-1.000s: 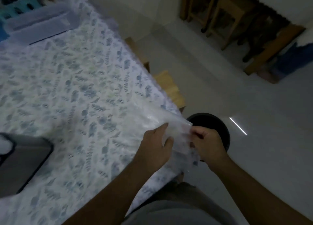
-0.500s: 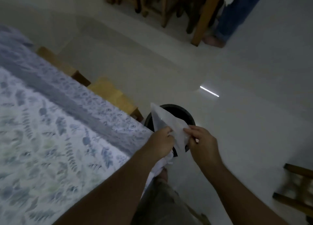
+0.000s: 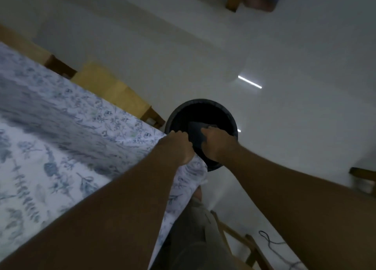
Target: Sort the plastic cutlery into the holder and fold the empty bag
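The empty clear plastic bag [image 3: 195, 136] shows only as a faint, dim sheet between my two hands, hanging over the mouth of a round black bin [image 3: 221, 111] on the floor. My left hand [image 3: 179, 145] is closed at the bag's left edge, just past the table corner. Over the bin, my right hand [image 3: 218, 143] pinches the bag's right side. No cutlery or holder is in view.
A table with a blue floral cloth [image 3: 50, 147] fills the left, its corner hanging beside the bin. Wooden stools [image 3: 109, 88] stand along its far edge. A wooden chair [image 3: 250, 247] and a cable [image 3: 270, 241] lie at the lower right. Another person's foot [image 3: 260, 1] is at the top.
Both hands have carried the bag off the table's edge and lowered it over the black bin. The view has swung from the tabletop towards the floor.
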`<state>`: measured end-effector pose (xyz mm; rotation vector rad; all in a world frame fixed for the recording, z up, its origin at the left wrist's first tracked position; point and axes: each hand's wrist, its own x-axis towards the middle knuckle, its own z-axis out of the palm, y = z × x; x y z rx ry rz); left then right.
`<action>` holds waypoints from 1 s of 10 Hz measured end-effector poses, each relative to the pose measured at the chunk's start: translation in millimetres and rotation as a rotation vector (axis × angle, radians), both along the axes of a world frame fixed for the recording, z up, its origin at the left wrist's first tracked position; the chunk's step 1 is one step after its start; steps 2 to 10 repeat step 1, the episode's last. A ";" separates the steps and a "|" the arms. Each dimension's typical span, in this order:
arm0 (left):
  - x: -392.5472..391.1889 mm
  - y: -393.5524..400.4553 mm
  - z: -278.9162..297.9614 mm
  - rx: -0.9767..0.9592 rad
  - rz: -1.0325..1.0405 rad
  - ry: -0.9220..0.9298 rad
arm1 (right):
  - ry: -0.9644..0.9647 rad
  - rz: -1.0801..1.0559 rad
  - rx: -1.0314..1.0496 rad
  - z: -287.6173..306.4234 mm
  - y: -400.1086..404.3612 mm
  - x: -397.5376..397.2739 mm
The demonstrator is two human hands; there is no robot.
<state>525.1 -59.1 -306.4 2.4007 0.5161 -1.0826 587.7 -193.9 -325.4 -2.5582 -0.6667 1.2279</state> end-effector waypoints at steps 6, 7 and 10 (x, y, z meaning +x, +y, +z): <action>-1.2 8.5 24.6 0.072 0.033 -0.085 | -0.098 0.045 -0.009 31.5 11.0 3.2; -1.2 8.5 24.6 0.072 0.033 -0.085 | -0.098 0.045 -0.009 31.5 11.0 3.2; -1.2 8.5 24.6 0.072 0.033 -0.085 | -0.098 0.045 -0.009 31.5 11.0 3.2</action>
